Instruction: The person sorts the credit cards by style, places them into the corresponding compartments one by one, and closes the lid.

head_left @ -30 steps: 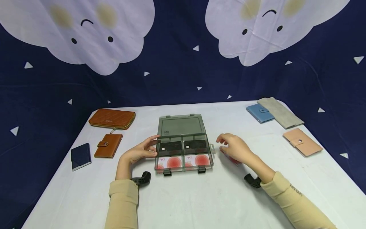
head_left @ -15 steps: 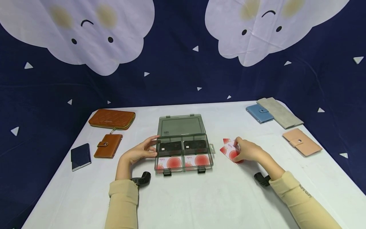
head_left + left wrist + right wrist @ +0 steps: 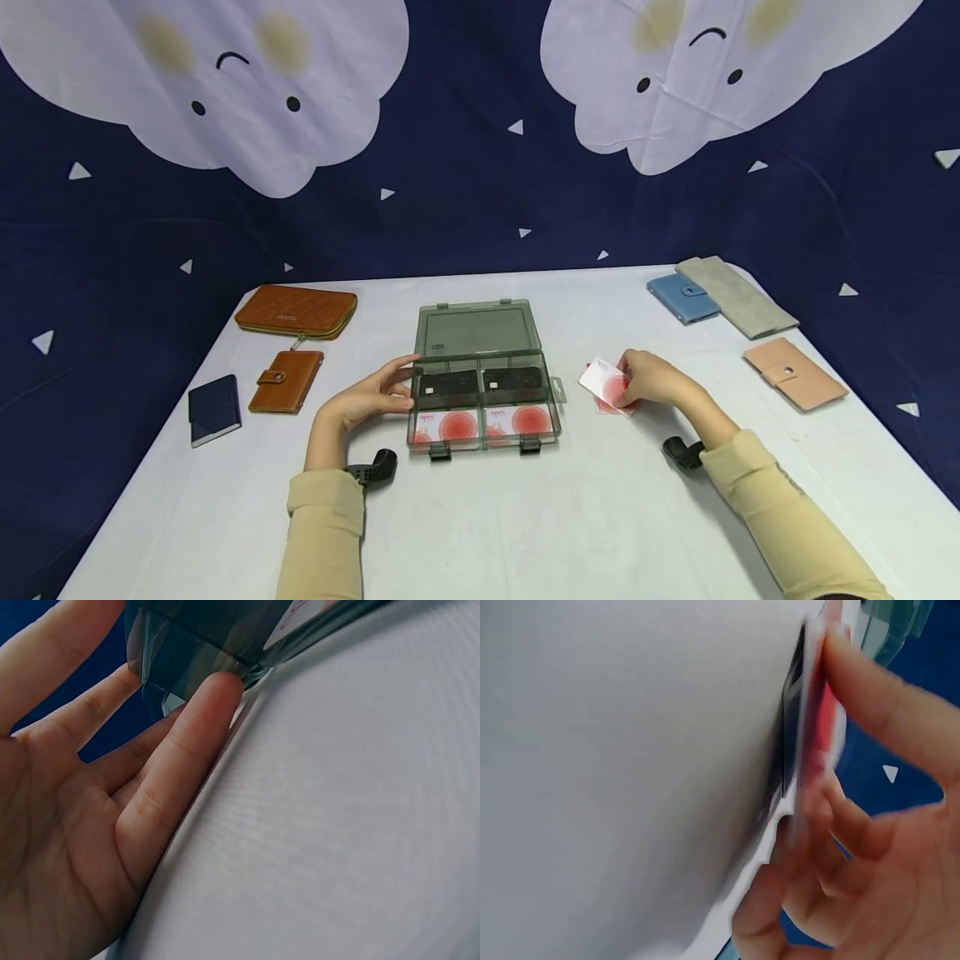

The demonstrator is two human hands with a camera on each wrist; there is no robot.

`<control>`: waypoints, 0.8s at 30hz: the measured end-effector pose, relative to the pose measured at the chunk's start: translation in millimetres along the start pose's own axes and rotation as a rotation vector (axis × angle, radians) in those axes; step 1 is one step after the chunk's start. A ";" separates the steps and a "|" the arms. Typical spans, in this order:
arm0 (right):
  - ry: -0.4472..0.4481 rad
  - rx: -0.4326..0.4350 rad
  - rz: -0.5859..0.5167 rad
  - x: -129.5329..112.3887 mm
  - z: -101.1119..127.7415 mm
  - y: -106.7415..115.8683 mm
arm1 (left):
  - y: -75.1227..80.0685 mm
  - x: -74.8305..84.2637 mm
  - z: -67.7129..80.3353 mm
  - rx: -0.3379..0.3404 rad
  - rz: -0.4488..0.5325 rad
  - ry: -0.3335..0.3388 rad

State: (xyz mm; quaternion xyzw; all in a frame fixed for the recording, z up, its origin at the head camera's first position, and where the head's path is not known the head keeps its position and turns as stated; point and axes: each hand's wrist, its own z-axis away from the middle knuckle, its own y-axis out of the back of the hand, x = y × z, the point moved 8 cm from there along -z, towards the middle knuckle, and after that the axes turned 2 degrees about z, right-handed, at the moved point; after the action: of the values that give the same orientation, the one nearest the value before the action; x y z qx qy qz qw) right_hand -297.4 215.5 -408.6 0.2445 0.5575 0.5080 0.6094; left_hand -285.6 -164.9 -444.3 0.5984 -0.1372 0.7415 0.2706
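Observation:
A translucent grey-green organizer box (image 3: pixel 483 447) lies with its lid (image 3: pixel 477 329) folded back. Black chip cards (image 3: pixel 448 383) fill its two rear compartments; red-and-white cards (image 3: pixel 456 425) fill the two front ones. My left hand (image 3: pixel 366 398) touches the box's left side, thumb and fingers extended, as the left wrist view (image 3: pixel 142 780) confirms. To the right of the box, my right hand (image 3: pixel 660 383) pinches a white card with red print (image 3: pixel 602 378), held tilted. Under it, another red-and-white card (image 3: pixel 609 408) shows partly; the lower cards' number is hidden.
Left lie a brown zip wallet (image 3: pixel 296 311), a brown snap card holder (image 3: pixel 287 382) and a navy booklet (image 3: pixel 214 410). Right lie a blue card holder (image 3: pixel 682 297), a grey long wallet (image 3: pixel 738 296) and a pink wallet (image 3: pixel 795 373). A hanging tab (image 3: pixel 558 390) juts from the box.
My right hand moved right from beside the box to the loose cards, and now lifts and tilts one that lay there. The left hand and box stay put.

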 end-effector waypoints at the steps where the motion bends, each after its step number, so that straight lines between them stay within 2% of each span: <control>1: -0.003 0.026 0.006 0.4 -1.7 3.5 | 0.2 0.0 0.0 0.001 0.001 -0.001; 4: 0.001 0.100 0.024 -0.1 -5.2 12.2 | 0.2 0.4 0.5 0.003 0.003 -0.001; 7: 0.020 0.136 -0.009 -5.2 -7.0 17.1 | 0.2 0.4 0.3 0.000 0.003 -0.001; 11: 0.051 0.172 -0.109 -17.7 -6.6 21.8 | 0.2 -0.1 -0.7 -0.007 0.004 -0.006; 17: 0.093 0.275 -0.283 -44.0 0.2 30.6 | 0.9 0.7 -1.1 -0.005 0.000 -0.008; 20: 0.104 0.269 -0.393 -58.2 1.7 28.3 | 0.9 1.4 -0.9 -0.006 -0.002 -0.010; 24: 0.131 0.216 -0.514 -76.8 1.2 17.4 | 0.0 1.3 -0.7 -0.007 0.000 -0.009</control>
State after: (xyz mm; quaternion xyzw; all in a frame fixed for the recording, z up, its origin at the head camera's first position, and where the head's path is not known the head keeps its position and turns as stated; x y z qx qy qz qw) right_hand -291.8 153.7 -360.1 0.1254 0.6904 0.2890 0.6513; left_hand -286.4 -164.2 -443.3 0.6009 -0.1411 0.7382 0.2722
